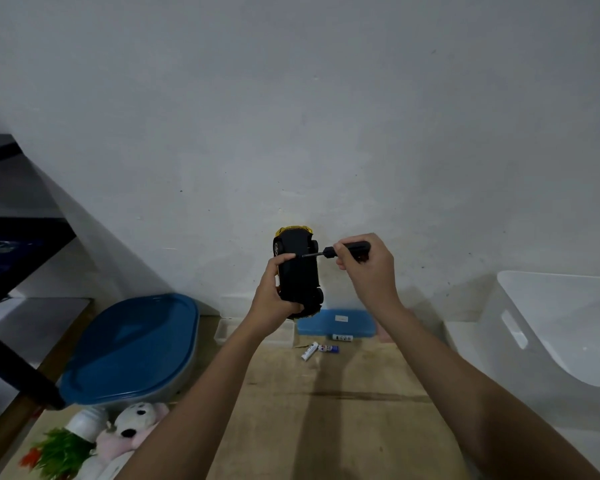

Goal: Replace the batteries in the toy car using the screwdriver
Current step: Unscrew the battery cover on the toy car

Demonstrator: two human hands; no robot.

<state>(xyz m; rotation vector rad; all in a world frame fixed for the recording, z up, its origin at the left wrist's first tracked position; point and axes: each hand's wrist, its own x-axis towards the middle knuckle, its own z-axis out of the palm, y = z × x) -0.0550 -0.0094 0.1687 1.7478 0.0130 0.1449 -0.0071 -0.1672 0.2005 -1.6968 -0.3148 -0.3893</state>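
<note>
on the wooden table (343,410) we see two batteries (317,350), a blue case (336,323), a blue-lidded container (132,348) and a white bin (551,341).

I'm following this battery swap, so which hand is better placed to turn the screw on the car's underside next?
The right hand: it already grips the screwdriver, whose tip meets the toy car underside. The left hand is busy holding the car up.

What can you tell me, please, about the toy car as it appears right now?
The toy car is held up in the air, its black plastic underside facing the camera, yellow body showing at the top edge, wheels at the sides. The left hand grips its lower end; the screwdriver in the right hand has its tip against the underside.
</note>
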